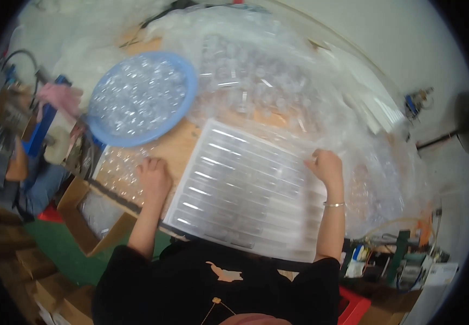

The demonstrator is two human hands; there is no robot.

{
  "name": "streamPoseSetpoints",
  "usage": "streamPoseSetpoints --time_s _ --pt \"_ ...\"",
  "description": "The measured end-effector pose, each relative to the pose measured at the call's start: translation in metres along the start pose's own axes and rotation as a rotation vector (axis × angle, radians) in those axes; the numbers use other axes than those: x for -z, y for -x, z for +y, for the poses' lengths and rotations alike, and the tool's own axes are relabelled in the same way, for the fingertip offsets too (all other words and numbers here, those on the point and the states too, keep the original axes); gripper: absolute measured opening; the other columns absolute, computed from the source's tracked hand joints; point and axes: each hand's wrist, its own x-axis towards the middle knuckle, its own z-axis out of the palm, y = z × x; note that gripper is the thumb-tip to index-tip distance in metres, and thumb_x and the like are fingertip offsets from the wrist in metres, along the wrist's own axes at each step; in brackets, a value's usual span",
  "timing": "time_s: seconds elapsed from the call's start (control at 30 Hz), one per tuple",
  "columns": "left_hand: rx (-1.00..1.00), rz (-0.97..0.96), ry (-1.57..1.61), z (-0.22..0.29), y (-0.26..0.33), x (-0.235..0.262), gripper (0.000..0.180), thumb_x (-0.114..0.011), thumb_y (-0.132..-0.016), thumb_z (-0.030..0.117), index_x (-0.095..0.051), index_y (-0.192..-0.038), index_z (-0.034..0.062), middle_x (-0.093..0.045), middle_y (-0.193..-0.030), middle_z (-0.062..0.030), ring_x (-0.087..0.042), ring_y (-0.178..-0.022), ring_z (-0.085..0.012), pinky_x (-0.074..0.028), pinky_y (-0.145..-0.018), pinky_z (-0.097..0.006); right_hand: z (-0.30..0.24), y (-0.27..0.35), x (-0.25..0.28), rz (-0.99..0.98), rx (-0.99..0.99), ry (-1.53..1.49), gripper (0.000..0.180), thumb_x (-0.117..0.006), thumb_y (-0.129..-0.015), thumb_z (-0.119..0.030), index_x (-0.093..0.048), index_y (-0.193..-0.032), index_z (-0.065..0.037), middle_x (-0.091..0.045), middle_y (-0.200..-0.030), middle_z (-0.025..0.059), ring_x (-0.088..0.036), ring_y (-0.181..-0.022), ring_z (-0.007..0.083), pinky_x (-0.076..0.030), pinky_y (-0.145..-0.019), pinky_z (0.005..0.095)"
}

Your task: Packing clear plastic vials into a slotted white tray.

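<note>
A wide white tray (234, 184) lies before me, with rows of long clear plastic strips or tubes across it; blur hides their exact shape. My left hand (155, 177) rests on small clear plastic pieces (118, 170) spread beside the tray's left edge. Its fingers are curled down, and whatever they grip is hidden. At the tray's right side, my right hand (326, 167) is raised with fingers bent in and thumb near the index finger. Anything in that pinch is too small to make out.
A blue basin (190, 89) heaped with clear plastic pieces stands beyond my left hand. Bagged clear containers (245, 81) cover the far table. An open cardboard box (75, 208) sits below the left edge. Another person's arm (17, 162) shows far left. Tools (402, 257) crowd the lower right.
</note>
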Motion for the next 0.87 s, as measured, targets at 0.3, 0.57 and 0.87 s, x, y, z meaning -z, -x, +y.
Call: streamPoseSetpoints --time_s 0.3,0.57,0.87 --pt "-0.030 0.181 0.394 0.011 -0.022 -0.010 0.030 -0.053 -0.058 -0.003 -0.057 -0.087 0.0031 -0.053 -0.079 -0.0126 -0.051 -0.073 -0.0311 -0.043 -0.063 -0.038 -0.011 -0.141 -0.083 0.335 0.057 -0.142 0.033 -0.060 -0.076 -0.027 -0.059 -0.090 0.003 -0.059 -0.085 0.0226 -0.057 -0.084 0.0375 -0.046 -0.070 0.0463" --pt "-0.221 -0.010 0.745 0.018 -0.026 0.031 0.019 -0.057 -0.066 -0.005 -0.059 -0.082 0.0040 -0.055 -0.085 -0.0091 -0.053 -0.081 -0.0292 -0.044 -0.067 -0.035 -0.001 -0.154 -0.089 0.168 -0.237 -0.391 0.041 -0.064 -0.068 -0.033 -0.063 -0.084 0.005 -0.061 -0.084 0.0266 -0.059 -0.080 0.0405 -0.046 -0.069 0.0437" --pt "0.101 0.393 0.946 -0.021 -0.100 0.155 0.018 -0.053 -0.080 -0.004 -0.061 -0.096 -0.0016 -0.059 -0.092 -0.0082 -0.054 -0.079 -0.0139 -0.042 -0.071 -0.022 0.038 -0.090 -0.033 0.265 -0.134 -0.710 0.043 -0.068 -0.074 -0.029 -0.059 -0.102 0.002 -0.063 -0.086 0.0147 -0.060 -0.076 0.0262 -0.047 -0.070 0.0339"
